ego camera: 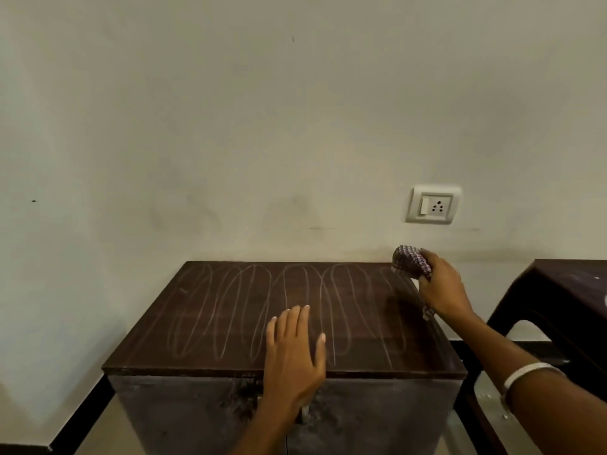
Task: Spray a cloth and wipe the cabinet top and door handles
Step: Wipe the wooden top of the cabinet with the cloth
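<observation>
The wiping of the cabinet top [230, 323] looks to be just starting: pale looping chalk-like marks [249, 310] cover nearly the whole dark surface, and only a strip at the far right seems cleaner, though shadow there makes that hard to judge. The right hand [441, 290] grips a bunched checked cloth [410, 261], fingers curled round it, at the far right corner of the top, touching or just above the surface. The left hand [295, 349] lies flat with fingers straight and slightly spread, pressing on the near edge of the top, seemingly to steady the cabinet. The next move, I judge, calls for drawing the cloth leftward in overlapping strokes from far to near, shifting the left hand out of the way as the strokes reach it. A door handle [304, 415] shows just below the left wrist, not yet wiped. No spray bottle or other container is in view. A wall socket [433, 205] sits above the cloth, and a dark stool [565, 290] stands to the right.
</observation>
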The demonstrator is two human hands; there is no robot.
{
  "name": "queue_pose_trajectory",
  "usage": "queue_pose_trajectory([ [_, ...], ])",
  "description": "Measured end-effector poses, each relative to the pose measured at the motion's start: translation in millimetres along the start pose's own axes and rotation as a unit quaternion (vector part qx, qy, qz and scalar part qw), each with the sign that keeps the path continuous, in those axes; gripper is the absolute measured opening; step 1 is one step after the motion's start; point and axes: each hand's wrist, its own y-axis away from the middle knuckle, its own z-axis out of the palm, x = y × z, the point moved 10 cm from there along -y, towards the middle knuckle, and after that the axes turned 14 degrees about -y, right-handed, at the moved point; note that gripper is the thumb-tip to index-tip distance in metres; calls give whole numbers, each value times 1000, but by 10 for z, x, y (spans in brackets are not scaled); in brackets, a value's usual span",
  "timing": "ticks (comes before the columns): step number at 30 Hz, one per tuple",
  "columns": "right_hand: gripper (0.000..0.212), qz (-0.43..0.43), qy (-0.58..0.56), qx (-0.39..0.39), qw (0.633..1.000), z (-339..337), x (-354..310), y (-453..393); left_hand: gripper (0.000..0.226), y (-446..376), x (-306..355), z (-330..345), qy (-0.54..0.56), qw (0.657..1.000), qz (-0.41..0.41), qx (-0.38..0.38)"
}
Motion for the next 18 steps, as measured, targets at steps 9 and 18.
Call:
queue_pose_trajectory([
  [9,62,-14,162,74,984,508,234,-849,53,-84,-28,103,3,999,1,47],
  [18,57,18,318,-123,940,1062,515,-711,51,-63,-36,48,5,998,-9,65],
])
